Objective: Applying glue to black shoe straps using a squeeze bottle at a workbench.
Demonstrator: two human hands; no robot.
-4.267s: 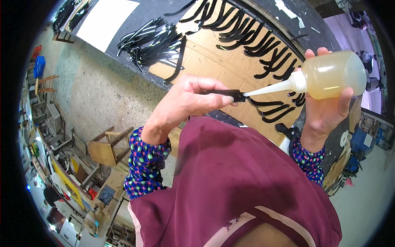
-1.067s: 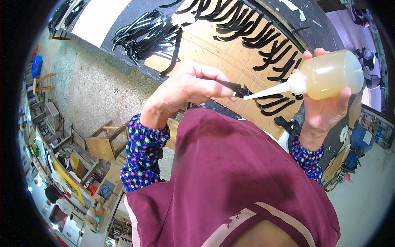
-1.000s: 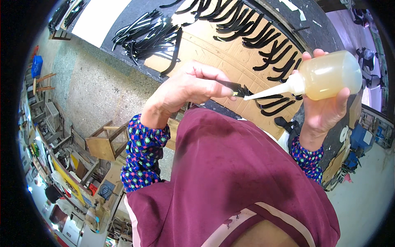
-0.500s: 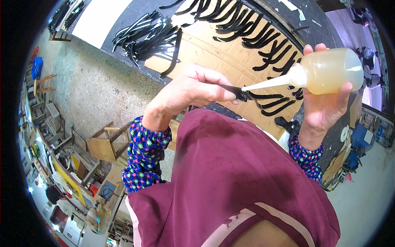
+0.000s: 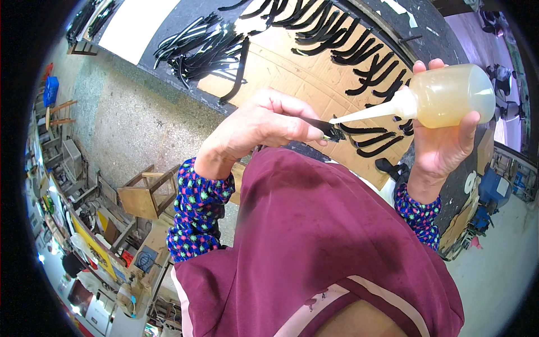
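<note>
Nozzle point(image 5: 368, 114) tip's gone from near to far edge of the end of the strip point(image 5: 321, 127) in the last second, so likely dosing that side now, left hand point(image 5: 268, 124) pinching strip by the cardboard point(image 5: 281, 70), right hand point(image 5: 441, 149) gripping the tipped bottle point(image 5: 455, 95).

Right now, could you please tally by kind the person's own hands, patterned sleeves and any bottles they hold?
Left hand and right hand: 2
Left sleeve and right sleeve: 2
Bottle: 1
Total: 5
</note>
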